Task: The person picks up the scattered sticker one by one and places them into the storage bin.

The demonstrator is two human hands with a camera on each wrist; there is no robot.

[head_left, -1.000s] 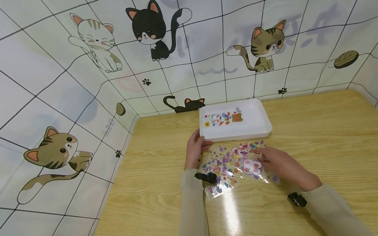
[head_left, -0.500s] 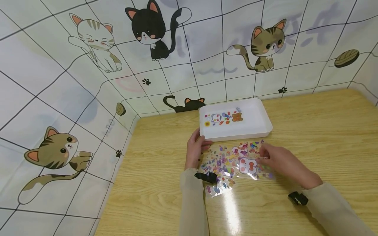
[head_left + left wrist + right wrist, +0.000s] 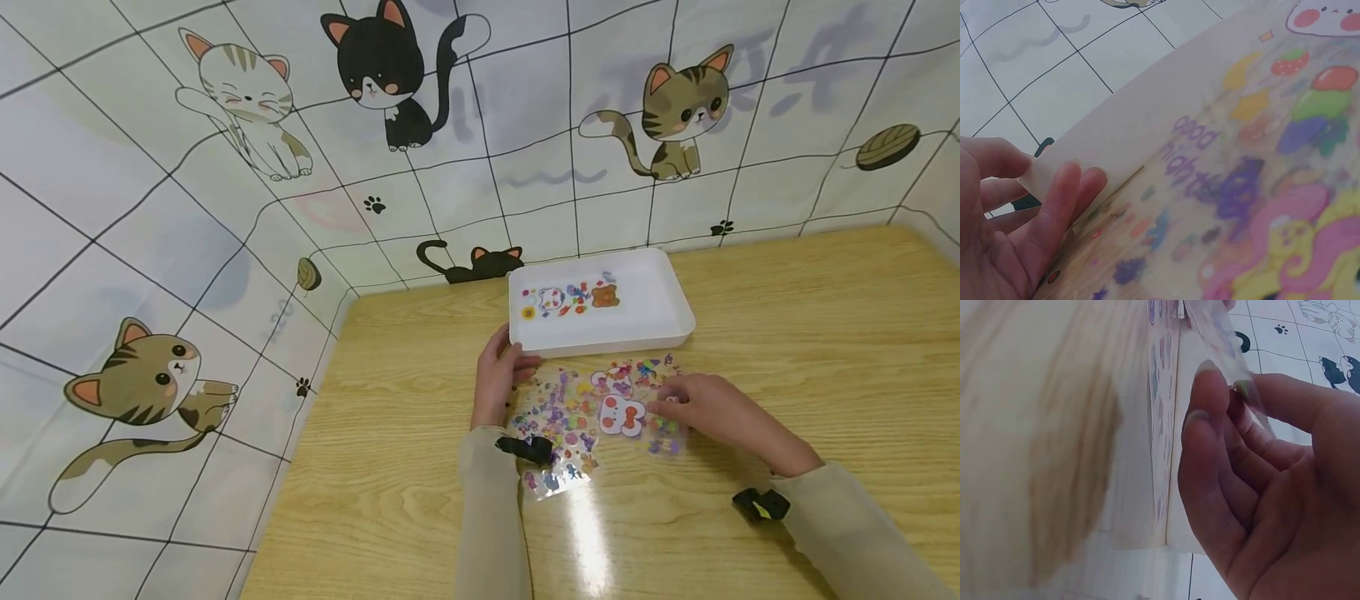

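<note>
My left hand [image 3: 495,379] grips the front left corner of a shallow white tray [image 3: 652,304]; in the left wrist view its fingers wrap the tray wall [image 3: 1129,112]. A cluster of small stickers, including a brown bear [image 3: 605,296], shows on the left half of the tray floor. With thumb and fingertips, my right hand [image 3: 716,408] pinches a clear sticker sheet [image 3: 621,415] bearing a white character with a red bow. That sheet is raised and overlaps other clear sticker sheets [image 3: 558,417] in the head view. Its thin film [image 3: 1219,337] runs between the fingers in the right wrist view.
A light wooden table [image 3: 390,500] carries everything. Behind and to the left stand walls covered in a cat-printed grid sheet [image 3: 525,167]. Glare [image 3: 588,533] marks the table in front of the sticker sheets. Both wrists wear black straps [image 3: 761,504].
My right hand shifts its hold on the sticker sheet, lifting it and drawing it leftward and slightly toward the tray. My left hand stays at the tray corner.
</note>
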